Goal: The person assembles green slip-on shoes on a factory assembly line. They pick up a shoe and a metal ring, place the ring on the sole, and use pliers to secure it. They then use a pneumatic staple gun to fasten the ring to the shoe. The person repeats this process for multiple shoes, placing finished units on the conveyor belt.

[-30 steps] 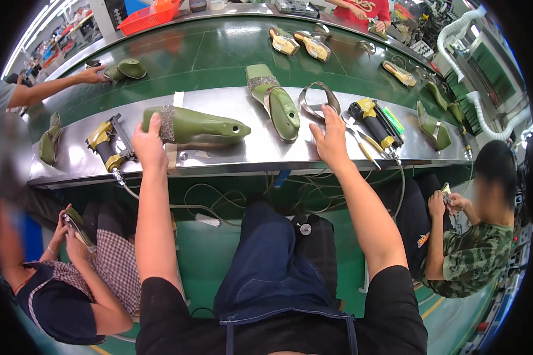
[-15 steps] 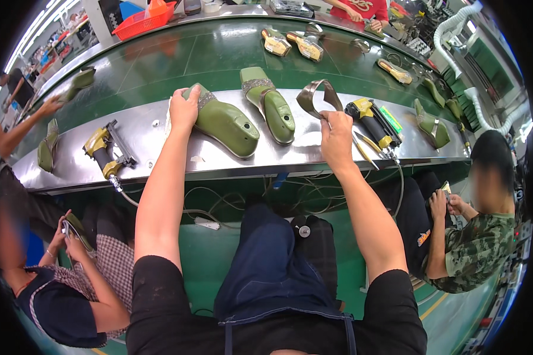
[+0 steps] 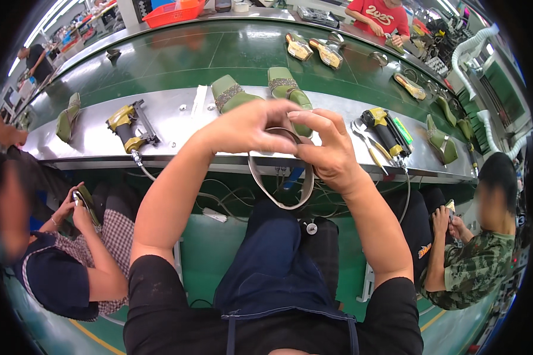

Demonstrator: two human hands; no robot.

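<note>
In front of my chest, over the bench edge, both hands are on a looped shoe strap [image 3: 307, 188], brownish-grey with a pale inner side. My left hand [image 3: 243, 127] curls its fingers round the strap's upper part, thumb beneath. My right hand [image 3: 334, 154] pinches the strap from the other side, fingers bent. Just behind the hands, two green shoe lasts lie on the metal bench, each with a glittery band: a left one [image 3: 225, 89] and a right one [image 3: 284, 80]. My hands partly cover both lasts.
A yellow-black air nail gun [image 3: 124, 130] lies at left, another [image 3: 385, 127] at right beside pincers [image 3: 370, 148]. Banded lasts stand at the far left [image 3: 68, 121] and right [image 3: 441, 142]. Beyond is a green conveyor [image 3: 177, 71]. Co-workers sit on both sides.
My left hand has let go of the green last and moved right to the strap. My right hand has brought the strap left and nearer to me. The view has shifted slightly.
</note>
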